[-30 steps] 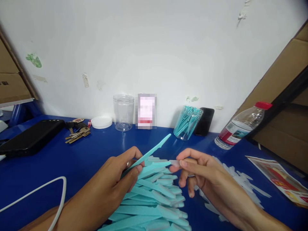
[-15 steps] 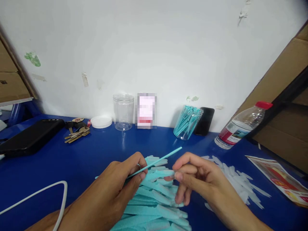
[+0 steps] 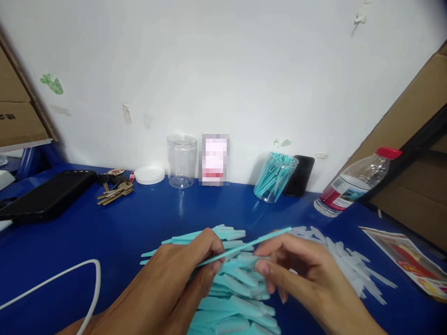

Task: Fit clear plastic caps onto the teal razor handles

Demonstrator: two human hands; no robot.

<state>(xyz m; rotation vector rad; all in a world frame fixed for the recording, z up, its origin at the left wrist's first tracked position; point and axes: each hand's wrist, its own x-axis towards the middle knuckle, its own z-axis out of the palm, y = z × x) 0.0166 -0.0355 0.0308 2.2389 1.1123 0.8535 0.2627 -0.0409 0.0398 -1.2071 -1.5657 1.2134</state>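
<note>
My left hand (image 3: 195,274) is closed, pinching a slim teal eyebrow razor (image 3: 260,240) between thumb and forefinger. The razor slants up to the right, and its far end passes in front of my right forefinger. My right hand (image 3: 296,270) has its thumb and fingertips drawn together around a small translucent cap (image 3: 263,257), mostly hidden by the fingers. Under both hands lies a heap of teal razors (image 3: 240,304), with translucent caps on their right-hand ends. Beside my right hand spreads a pile of loose translucent caps (image 3: 349,263).
Along the wall stand a clear jar (image 3: 182,163), a white lid (image 3: 149,175), a jar of teal sticks (image 3: 275,179) and a phone (image 3: 300,177). A bottle (image 3: 349,186) leans at right near a leaflet (image 3: 405,260). Keys (image 3: 117,190), a black case (image 3: 52,193) and a white cable (image 3: 94,288) are left.
The view has shifted slightly. The razor in my left hand has moved right and lower, so its end now crosses my right forefinger. My right fingers have drawn closer together.
</note>
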